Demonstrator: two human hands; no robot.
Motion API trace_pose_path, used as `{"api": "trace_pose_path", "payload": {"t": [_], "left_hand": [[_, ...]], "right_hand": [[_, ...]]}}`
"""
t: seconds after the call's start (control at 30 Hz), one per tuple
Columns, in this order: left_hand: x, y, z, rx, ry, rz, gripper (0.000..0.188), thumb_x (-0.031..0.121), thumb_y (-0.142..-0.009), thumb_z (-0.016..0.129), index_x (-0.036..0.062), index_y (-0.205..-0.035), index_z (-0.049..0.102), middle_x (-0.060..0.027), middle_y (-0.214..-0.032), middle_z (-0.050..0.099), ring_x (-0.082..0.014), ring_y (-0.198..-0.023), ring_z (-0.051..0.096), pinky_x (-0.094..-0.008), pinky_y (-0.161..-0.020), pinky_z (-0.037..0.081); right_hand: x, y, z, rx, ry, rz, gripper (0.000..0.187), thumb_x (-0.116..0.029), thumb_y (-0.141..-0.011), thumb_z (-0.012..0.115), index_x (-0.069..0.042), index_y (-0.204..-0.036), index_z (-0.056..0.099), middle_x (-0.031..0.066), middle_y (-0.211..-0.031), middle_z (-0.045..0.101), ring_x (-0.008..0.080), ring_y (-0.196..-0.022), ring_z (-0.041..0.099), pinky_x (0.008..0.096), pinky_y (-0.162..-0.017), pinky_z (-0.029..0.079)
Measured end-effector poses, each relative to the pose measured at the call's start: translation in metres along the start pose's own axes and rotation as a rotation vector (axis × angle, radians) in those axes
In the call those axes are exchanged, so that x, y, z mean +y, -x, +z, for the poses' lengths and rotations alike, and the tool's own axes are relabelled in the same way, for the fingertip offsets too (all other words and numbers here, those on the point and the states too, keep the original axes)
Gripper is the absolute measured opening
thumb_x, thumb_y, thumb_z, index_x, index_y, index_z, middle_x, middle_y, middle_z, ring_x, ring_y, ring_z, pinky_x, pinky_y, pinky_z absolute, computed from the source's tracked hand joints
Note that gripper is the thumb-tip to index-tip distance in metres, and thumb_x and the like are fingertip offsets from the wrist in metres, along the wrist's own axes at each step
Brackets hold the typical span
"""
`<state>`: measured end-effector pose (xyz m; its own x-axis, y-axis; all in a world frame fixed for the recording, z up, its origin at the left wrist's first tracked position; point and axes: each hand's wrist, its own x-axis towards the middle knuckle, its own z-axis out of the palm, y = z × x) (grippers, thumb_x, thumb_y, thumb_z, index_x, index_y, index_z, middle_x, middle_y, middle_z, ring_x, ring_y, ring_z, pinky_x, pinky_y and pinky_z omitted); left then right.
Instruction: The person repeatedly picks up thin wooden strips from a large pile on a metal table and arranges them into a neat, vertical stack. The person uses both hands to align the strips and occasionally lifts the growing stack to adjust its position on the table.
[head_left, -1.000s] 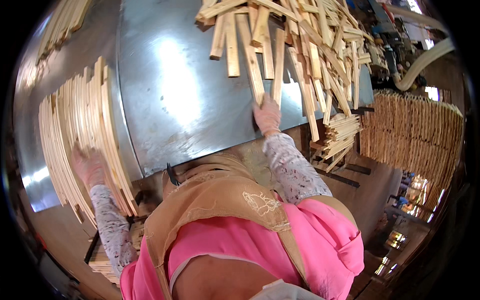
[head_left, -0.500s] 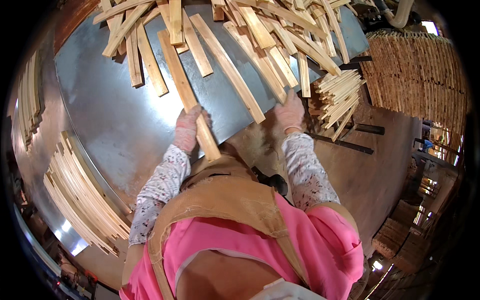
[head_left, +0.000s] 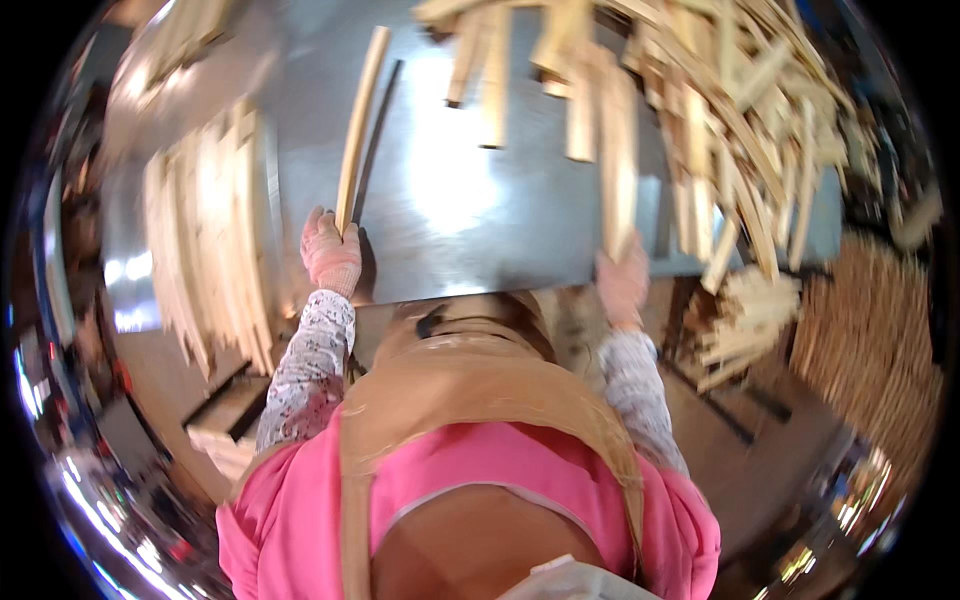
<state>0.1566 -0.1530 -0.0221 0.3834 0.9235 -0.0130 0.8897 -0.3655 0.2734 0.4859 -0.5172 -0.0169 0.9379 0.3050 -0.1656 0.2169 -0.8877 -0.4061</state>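
In my gloved left hand (head_left: 332, 255) is the near end of a narrow wooden strip (head_left: 362, 120), its far end pointing away from me. The strip stands tilted above the metal tabletop (head_left: 420, 235), and a dark streak like its shadow or reflection runs beside it. At the table's near edge, my gloved right hand (head_left: 623, 285) is closed on the near end of another wooden strip (head_left: 618, 160), blurred by motion. The far end of that one reaches toward a loose heap of wooden strips (head_left: 770, 150) at the far right.
A neat row of wooden strips (head_left: 205, 230) lies on a metal surface at the left. To the right of the table sit a smaller bundle of strips (head_left: 750, 320) and a tall stack of wood (head_left: 870, 340). Black bars (head_left: 735, 415) project below the bundle.
My left hand has carried its strip left, away from the heap, and now grips its near end. The right hand has closed on a strip. The whole view has swung left.
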Motion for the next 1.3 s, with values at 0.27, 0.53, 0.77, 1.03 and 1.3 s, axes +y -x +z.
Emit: {"api": "trace_pose_path", "payload": {"t": [0.27, 0.53, 0.77, 1.03, 1.3], "left_hand": [[-0.206, 0.03, -0.054, -0.146, -0.376, -0.258, 0.092, 0.047, -0.094, 0.073, 0.0167, -0.171, 0.033, -0.0252, -0.174, 0.029, -0.0445, -0.163, 0.024, -0.0578, -0.133, 0.017], [-0.209, 0.032, -0.067, -0.081, -0.149, -0.251, 0.08, 0.049, -0.097, 0.07, 0.0114, -0.164, 0.047, -0.0261, -0.17, 0.036, -0.0447, -0.159, 0.031, -0.0558, -0.131, 0.022], [-0.226, 0.018, -0.074, -0.016, 0.288, -0.271, 0.069, 0.048, -0.107, 0.063, -0.0011, -0.154, 0.054, -0.0275, -0.165, 0.044, -0.0447, -0.157, 0.035, -0.0498, -0.128, 0.031], [-0.119, -0.041, -0.036, 0.194, 1.037, -0.28, 0.072, 0.015, -0.1, 0.075, -0.006, -0.16, 0.04, -0.0231, -0.166, 0.046, -0.035, -0.151, 0.048, -0.0485, -0.124, 0.041], [0.169, -0.22, 0.025, 0.058, 0.577, 0.26, 0.061, 0.028, -0.098, 0.071, -0.0005, -0.15, 0.057, -0.0308, -0.155, 0.053, -0.0465, -0.146, 0.049, -0.0492, -0.126, 0.037]], "right_hand": [[0.027, 0.166, -0.064, -0.22, 0.02, -0.035, 0.081, -0.012, -0.088, 0.074, -0.005, -0.163, 0.045, 0.0252, -0.14, 0.058, 0.0434, -0.125, 0.062, 0.0512, -0.108, 0.051], [-0.257, 0.116, 0.024, -0.98, -0.478, -0.036, 0.069, -0.025, -0.097, 0.074, -0.005, -0.158, 0.049, 0.013, -0.115, 0.073, 0.0212, -0.103, 0.07, 0.0342, -0.089, 0.059], [-0.429, 0.242, 0.206, -1.068, 0.152, -0.807, 0.099, -0.05, -0.1, 0.067, 0.007, -0.167, 0.022, 0.0277, -0.11, 0.077, 0.048, -0.094, 0.076, 0.054, -0.096, 0.058], [-0.37, -0.008, 0.159, -0.639, -0.159, -0.956, 0.054, -0.038, -0.1, 0.062, -0.004, -0.141, 0.068, 0.0227, -0.146, 0.066, 0.0416, -0.134, 0.061, 0.0495, -0.118, 0.045], [-0.286, -0.44, -0.021, 0.373, 0.41, -0.633, 0.069, -0.03, -0.085, 0.076, -0.006, -0.147, 0.058, 0.0233, -0.136, 0.067, 0.0423, -0.128, 0.063, 0.0501, -0.107, 0.052]]}}
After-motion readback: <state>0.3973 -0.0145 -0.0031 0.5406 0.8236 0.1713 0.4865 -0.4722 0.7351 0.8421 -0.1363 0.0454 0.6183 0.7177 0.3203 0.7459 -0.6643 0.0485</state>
